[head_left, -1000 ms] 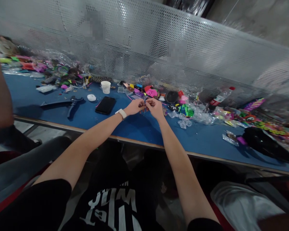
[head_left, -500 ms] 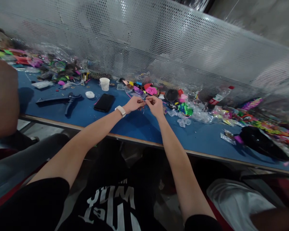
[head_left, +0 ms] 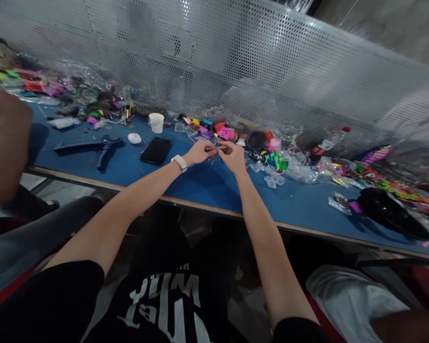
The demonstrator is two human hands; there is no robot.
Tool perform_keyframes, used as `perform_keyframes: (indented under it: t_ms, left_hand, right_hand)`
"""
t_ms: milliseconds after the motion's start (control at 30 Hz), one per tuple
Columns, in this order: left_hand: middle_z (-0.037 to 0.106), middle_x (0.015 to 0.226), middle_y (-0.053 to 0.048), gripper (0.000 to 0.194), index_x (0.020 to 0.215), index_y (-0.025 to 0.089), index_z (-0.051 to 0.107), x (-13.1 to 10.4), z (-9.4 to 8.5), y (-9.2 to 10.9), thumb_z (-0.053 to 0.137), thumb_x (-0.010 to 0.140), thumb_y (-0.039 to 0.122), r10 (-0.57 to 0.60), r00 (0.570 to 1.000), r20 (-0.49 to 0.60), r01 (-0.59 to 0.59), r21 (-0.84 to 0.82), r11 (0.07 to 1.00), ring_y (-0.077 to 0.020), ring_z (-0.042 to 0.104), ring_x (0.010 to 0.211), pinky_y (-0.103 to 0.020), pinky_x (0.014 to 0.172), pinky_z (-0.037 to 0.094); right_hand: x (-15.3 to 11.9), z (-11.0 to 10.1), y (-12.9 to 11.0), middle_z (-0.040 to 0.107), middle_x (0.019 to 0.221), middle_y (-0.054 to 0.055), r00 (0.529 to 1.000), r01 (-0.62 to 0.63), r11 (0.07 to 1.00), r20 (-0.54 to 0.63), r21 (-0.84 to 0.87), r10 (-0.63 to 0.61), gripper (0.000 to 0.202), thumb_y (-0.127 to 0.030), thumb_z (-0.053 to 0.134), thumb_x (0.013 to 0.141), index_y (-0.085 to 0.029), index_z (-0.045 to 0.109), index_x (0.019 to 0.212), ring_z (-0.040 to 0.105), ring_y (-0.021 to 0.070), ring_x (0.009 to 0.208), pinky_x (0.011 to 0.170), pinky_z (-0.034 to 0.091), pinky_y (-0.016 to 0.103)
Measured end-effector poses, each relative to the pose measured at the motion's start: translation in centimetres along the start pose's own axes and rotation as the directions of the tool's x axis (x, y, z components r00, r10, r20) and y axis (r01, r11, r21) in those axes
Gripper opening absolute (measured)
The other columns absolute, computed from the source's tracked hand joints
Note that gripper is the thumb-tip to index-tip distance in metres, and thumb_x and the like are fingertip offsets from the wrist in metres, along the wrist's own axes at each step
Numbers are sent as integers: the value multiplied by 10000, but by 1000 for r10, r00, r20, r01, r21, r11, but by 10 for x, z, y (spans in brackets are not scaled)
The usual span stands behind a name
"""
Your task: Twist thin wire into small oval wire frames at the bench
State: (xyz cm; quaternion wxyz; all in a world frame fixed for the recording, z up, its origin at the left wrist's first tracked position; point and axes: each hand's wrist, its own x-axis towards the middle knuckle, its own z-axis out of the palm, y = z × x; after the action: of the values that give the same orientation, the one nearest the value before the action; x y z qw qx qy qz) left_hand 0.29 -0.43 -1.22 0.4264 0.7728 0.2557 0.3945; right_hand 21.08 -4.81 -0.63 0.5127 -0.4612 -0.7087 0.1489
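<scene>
Above the blue table (head_left: 200,190), my left hand (head_left: 200,151) and my right hand (head_left: 231,155) meet fingertip to fingertip. Both are closed in a pinch around a small item with thin, pale, wire-like strands (head_left: 213,160); its kind is too small to make out. A white band (head_left: 179,163) circles my left wrist. Just left of that wrist lies a black phone or wallet (head_left: 156,150). Behind my hands are a pink figure (head_left: 226,133) and other small colourful pieces. A green and blue sequined piece (head_left: 277,161) rests right of my right hand.
Dark-handled cutters (head_left: 102,147), a white rounded object (head_left: 134,138) and a paper cup (head_left: 156,122) stand to the left. Another person's arm (head_left: 7,143) reaches in there. A bottle (head_left: 329,143), plastic wrapping (head_left: 302,169) and a black item (head_left: 391,214) are right. A perforated metal panel (head_left: 214,62) rises behind.
My hands stay together, with fingers shifted slightly; the pale strand between them shows more clearly. The other person's hand at the left has come further into view.
</scene>
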Motion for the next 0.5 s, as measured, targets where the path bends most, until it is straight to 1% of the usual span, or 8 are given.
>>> perform_keyframes:
  t_ms: [100, 267, 367, 500]
  left_hand:
    - [757, 742, -67, 341, 807, 193, 707, 0, -1, 0, 761, 1082, 387, 43, 999, -5, -42, 88, 995, -192, 697, 647, -361, 694, 600]
    - [738, 686, -39, 298, 790, 208, 699, 1, -2, 0, 705, 1064, 323, 104, 994, -17, -96, 258, 961, -199, 693, 658, -357, 731, 577]
    - [772, 745, -54, 258, 803, 208, 709, 1, -2, 2, 702, 1052, 277, 109, 994, -26, -97, 301, 949, -208, 698, 707, -362, 763, 567]
    - [807, 822, -68, 188, 845, 205, 744, 1, -2, 4, 710, 1029, 223, 123, 992, -25, -108, 333, 937, -219, 705, 769, -366, 789, 552]
  right_hand:
    - [1, -1, 3, 896, 1011, 122, 1000, -13, 1000, 12, 3, 13, 383, -470, 853, 912, -217, 899, 1195, 850, 332, 922, 965, 726, 560]
    - [3, -1, 5, 906, 1017, 119, 999, -40, 999, 24, 0, 40, 383, -525, 880, 907, -220, 916, 1135, 846, 334, 926, 950, 731, 552]
    - [5, 0, 7, 898, 990, 109, 998, -44, 999, 35, -17, 45, 349, -537, 863, 912, -225, 917, 1059, 831, 323, 912, 913, 719, 521]
    - [7, -1, 10, 879, 994, 107, 999, -20, 997, 42, -73, 23, 251, -496, 843, 941, -253, 905, 934, 812, 319, 927, 934, 692, 513]
